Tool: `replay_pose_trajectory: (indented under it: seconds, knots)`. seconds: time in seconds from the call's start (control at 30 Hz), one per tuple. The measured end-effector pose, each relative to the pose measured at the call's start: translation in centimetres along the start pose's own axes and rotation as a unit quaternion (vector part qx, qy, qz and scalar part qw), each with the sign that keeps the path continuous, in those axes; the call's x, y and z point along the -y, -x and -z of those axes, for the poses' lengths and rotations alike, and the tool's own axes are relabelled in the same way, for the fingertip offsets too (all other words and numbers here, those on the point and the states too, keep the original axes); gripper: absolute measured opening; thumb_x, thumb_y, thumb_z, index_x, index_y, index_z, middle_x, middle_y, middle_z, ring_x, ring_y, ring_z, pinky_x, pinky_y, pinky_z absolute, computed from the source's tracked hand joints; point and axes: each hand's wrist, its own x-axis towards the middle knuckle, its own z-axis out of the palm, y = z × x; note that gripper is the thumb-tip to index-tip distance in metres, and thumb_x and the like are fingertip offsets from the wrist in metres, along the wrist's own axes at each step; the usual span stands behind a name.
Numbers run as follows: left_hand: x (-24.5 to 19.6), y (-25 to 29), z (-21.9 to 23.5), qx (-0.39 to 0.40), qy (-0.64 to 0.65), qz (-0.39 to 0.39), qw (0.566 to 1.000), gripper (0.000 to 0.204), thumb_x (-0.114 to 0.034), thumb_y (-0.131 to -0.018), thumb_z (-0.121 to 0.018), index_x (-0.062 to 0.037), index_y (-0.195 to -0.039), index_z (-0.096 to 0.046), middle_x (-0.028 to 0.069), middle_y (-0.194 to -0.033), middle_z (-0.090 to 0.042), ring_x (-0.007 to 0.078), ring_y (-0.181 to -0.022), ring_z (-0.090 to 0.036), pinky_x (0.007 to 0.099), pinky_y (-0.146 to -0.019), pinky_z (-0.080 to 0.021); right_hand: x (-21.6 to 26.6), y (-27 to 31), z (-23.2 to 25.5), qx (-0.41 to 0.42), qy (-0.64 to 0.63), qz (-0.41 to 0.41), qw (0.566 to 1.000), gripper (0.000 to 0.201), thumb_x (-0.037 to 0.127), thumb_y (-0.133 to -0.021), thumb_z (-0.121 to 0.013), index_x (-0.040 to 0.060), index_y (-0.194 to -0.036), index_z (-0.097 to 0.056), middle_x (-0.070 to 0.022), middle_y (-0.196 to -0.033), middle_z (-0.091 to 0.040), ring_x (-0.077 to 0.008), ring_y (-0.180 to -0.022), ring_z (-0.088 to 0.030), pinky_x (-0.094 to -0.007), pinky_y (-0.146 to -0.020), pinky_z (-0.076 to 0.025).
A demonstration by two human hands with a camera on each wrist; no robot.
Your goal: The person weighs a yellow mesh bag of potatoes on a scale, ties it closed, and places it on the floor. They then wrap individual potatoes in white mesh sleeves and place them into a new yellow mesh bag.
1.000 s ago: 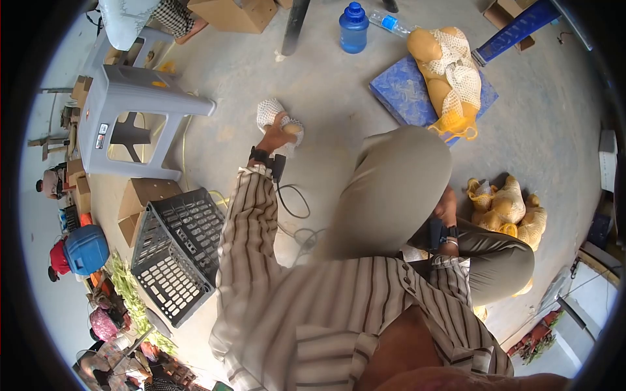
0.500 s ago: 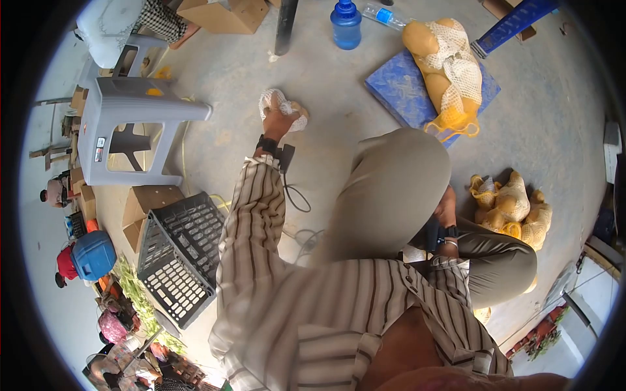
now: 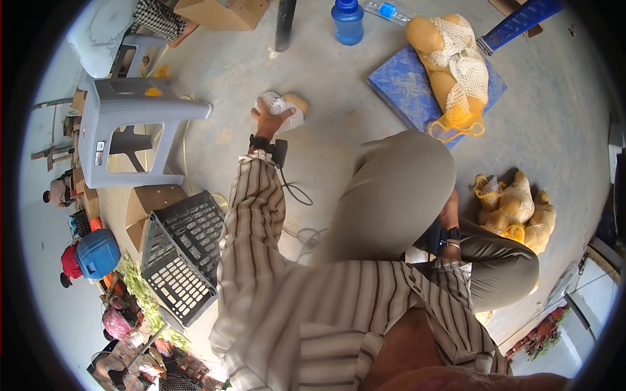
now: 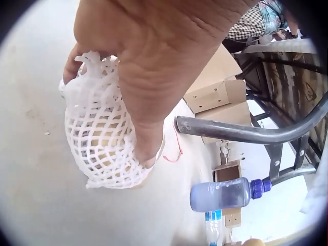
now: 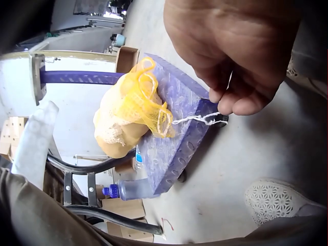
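Note:
My left hand (image 3: pixel 266 121) grips a tan squash (image 3: pixel 297 101) partly covered by a white foam net sleeve (image 3: pixel 292 119), low over the concrete floor. In the left wrist view, the thumb presses along one side of the foam net (image 4: pixel 100 133) and fingers curl over its far end. Beside my raised knee, my right hand (image 3: pixel 448 210) is partly hidden by the leg. The right wrist view shows that hand (image 5: pixel 230 56) with loosely curled fingers. A white string (image 5: pixel 197 119) from a yellow mesh bag (image 5: pixel 146 100) reaches close to the fingertips in this view.
Netted tan squashes (image 3: pixel 450 58) lie on a blue platform (image 3: pixel 401 85); several bagged ones (image 3: pixel 518 202) sit right of my knee. To the left are a grey stool (image 3: pixel 140 107) and black crate (image 3: pixel 186 260). A blue bottle (image 3: pixel 347 23) stands ahead.
My left hand moved slightly forward, then back to the left, its thumb now spread across the foam net. More of the tan squash shows. The right hand stays beside the knee.

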Motion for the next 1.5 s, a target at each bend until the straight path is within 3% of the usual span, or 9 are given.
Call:
replay_pose_trajectory:
  seconds: [0.23, 0.3, 0.73, 0.87, 0.97, 1.2, 1.23, 1.33, 1.5]
  knots:
    - [-3.1, -2.0, 0.6, 0.118, 0.025, -0.048, 0.992, 0.102, -0.044, -0.053, -0.087, -0.0109, -0.137, -0.039, 0.0167, -0.142, -0.008, 0.0399, -0.128, -0.032, 0.0389, -0.104, -0.037, 1.1, 1.8, -2.4, -0.037, 0.024, -0.005, 0.999, 0.023, 0.015, -0.095, -0.042, -0.0009, -0.104, -0.056, -0.0091, -0.103, -0.058, -0.021, -0.099, -0.054, -0.0341, -0.093, -0.042]
    - [-3.5, -2.5, 0.6, 0.125, -0.125, -0.059, 0.982, 0.092, -0.05, -0.05, -0.085, -0.0187, -0.129, -0.052, 0.0183, -0.144, -0.007, 0.0433, -0.129, -0.031, 0.0408, -0.107, -0.033, 1.1, 1.6, -2.3, -0.049, 0.035, -0.009, 0.998, 0.023, 0.016, -0.095, -0.042, -0.0008, -0.103, -0.056, -0.0088, -0.102, -0.059, -0.0208, -0.098, -0.054, -0.034, -0.093, -0.041]
    - [-5.1, -1.4, -1.9, 0.067, -0.22, -0.23, 0.946, 0.081, -0.052, -0.057, -0.079, -0.0125, -0.124, -0.057, 0.0218, -0.146, -0.02, 0.0402, -0.134, -0.025, 0.059, -0.108, -0.011, 0.5, 1.4, -2.0, 0.006, 0.075, 0.031, 0.997, 0.026, 0.015, -0.094, -0.045, -0.004, -0.109, -0.055, -0.0109, -0.106, -0.06, -0.0223, -0.1, -0.056, -0.0333, -0.092, -0.042]
    - [-6.0, -1.3, -2.7, 0.061, -0.165, -0.258, 0.95, 0.074, -0.046, -0.064, -0.076, -0.0123, -0.127, -0.054, 0.0219, -0.143, -0.025, 0.0393, -0.131, -0.03, 0.0552, -0.106, -0.023, -0.5, 0.5, -0.1, 0.135, 0.114, 0.102, 0.979, 0.022, 0.014, -0.092, -0.049, -0.0028, -0.106, -0.056, -0.0097, -0.1, -0.06, -0.0215, -0.097, -0.056, -0.0324, -0.091, -0.043]
    - [-5.9, -1.9, -4.3, 0.029, -0.104, -0.271, 0.956, 0.075, -0.047, -0.066, -0.075, -0.0134, -0.129, -0.052, 0.0196, -0.142, -0.029, 0.039, -0.127, -0.033, 0.0487, -0.105, -0.028, 0.0, 0.2, -1.5, -0.03, 0.017, -0.003, 0.999, 0.02, 0.015, -0.092, -0.05, -0.0003, -0.103, -0.057, -0.0069, -0.094, -0.06, -0.0176, -0.09, -0.056, -0.0307, -0.083, -0.044]
    - [-4.4, -6.2, -6.3, 0.045, -0.075, -0.334, 0.938, 0.063, -0.037, -0.072, -0.071, -0.0077, -0.125, -0.054, 0.0256, -0.128, -0.045, 0.038, -0.124, -0.038, 0.0416, -0.102, -0.035, -1.1, -2.9, 1.0, 0.051, 0.025, -0.018, 0.998, 0.017, 0.019, -0.093, -0.051, 0.0057, -0.101, -0.058, -0.0006, -0.089, -0.059, -0.0113, -0.077, -0.053, -0.027, -0.068, -0.041]
    - [-2.9, -8.0, -7.6, 0.095, 0.196, -0.187, 0.958, 0.055, -0.028, -0.076, -0.068, 0.0013, -0.121, -0.055, 0.0233, -0.121, -0.051, 0.0341, -0.116, -0.047, 0.0398, -0.097, -0.041, -0.8, -2.3, 0.0, 0.063, 0.024, -0.011, 0.998, 0.017, 0.019, -0.093, -0.051, 0.006, -0.101, -0.059, -0.0003, -0.089, -0.059, -0.0115, -0.077, -0.054, -0.0269, -0.068, -0.041]
    - [-2.9, -5.6, -4.6, -0.001, 0.265, -0.138, 0.954, 0.043, -0.011, -0.085, -0.062, 0.0016, -0.125, -0.051, 0.0147, -0.12, -0.052, 0.0224, -0.092, -0.061, 0.0312, -0.068, -0.054, -1.9, -3.7, -0.5, 0.096, -0.004, -0.024, 0.995, 0.018, 0.02, -0.093, -0.05, 0.0062, -0.101, -0.059, -0.0002, -0.089, -0.059, -0.0116, -0.077, -0.054, -0.027, -0.068, -0.042]
    - [-0.2, -1.3, -2.1, -0.145, 0.278, -0.074, 0.947, 0.035, -0.002, -0.083, -0.055, -0.0001, -0.118, -0.054, 0.0135, -0.115, -0.055, 0.0221, -0.091, -0.06, 0.0315, -0.071, -0.054, -4.2, -6.5, 0.4, 0.145, -0.018, -0.039, 0.989, 0.02, 0.019, -0.093, -0.05, 0.0056, -0.103, -0.059, -0.0012, -0.091, -0.061, -0.0119, -0.079, -0.055, -0.0272, -0.068, -0.043]
